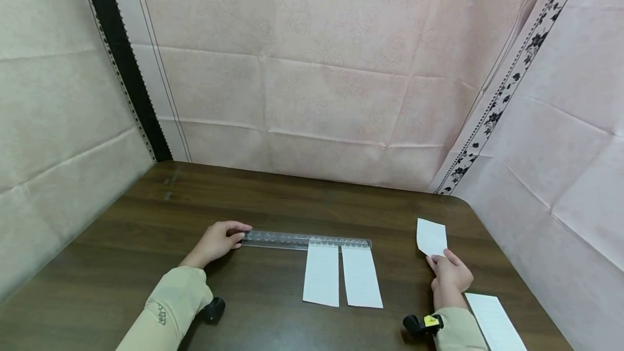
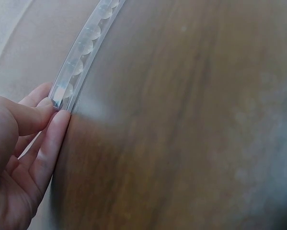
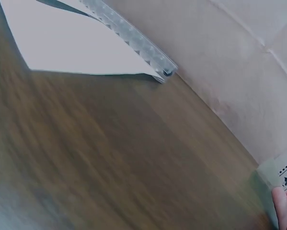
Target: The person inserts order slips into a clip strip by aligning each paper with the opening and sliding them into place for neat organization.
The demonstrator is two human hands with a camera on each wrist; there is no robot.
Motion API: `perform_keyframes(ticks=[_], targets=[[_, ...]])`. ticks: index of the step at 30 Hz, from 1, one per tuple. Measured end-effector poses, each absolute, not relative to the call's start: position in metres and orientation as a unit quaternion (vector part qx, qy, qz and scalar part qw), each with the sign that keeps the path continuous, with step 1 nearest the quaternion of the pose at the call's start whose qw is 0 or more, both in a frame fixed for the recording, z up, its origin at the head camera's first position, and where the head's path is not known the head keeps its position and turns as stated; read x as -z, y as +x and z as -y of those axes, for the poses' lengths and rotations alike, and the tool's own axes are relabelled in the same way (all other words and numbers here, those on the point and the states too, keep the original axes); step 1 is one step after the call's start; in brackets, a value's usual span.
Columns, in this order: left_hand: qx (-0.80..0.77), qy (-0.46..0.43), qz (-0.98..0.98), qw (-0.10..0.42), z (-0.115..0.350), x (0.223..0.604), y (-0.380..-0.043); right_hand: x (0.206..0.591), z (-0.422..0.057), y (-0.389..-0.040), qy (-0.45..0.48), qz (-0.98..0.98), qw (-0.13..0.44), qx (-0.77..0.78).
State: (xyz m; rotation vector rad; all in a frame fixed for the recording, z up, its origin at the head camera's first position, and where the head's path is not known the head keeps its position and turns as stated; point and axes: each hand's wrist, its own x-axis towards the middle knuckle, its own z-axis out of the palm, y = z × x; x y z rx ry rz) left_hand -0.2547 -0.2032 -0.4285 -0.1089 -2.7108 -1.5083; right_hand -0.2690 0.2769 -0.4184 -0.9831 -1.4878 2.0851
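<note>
My left hand (image 1: pixel 218 241) pinches the left end of a long clear plastic strip (image 1: pixel 278 240) between thumb and fingers. In the left wrist view, a row of half-round shapes runs along the strip (image 2: pixel 87 46). Two white paper slips (image 1: pixel 322 275) hang side by side from the strip's right half, their top edges overlapped by it. Off to the right, my right hand (image 1: pixel 451 273) holds another white paper slip (image 1: pixel 431 237) by its lower edge, thumb and fingers pinched together. Only a few fingertips (image 3: pixel 282 208) of that hand show in the right wrist view.
Beside my right forearm, a further white paper slip (image 1: pixel 494 321) lies on the brown wooden table (image 1: pixel 263 313). Pale cloth (image 1: pixel 312 96) hangs behind the table and on both sides. A patterned border (image 1: pixel 492 118) runs down the right side.
</note>
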Motion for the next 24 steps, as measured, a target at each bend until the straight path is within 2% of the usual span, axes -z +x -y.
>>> perform_keyframes(ticks=[19,24], targets=[[0.485,-0.027,0.874,0.01,0.204,0.429,-0.256,0.417,-0.256,-0.266,-0.337,0.457,0.258,-0.782],[0.487,-0.025,0.873,0.009,0.204,0.429,-0.256,0.415,-0.249,-0.265,-0.331,0.457,0.258,-0.784]])
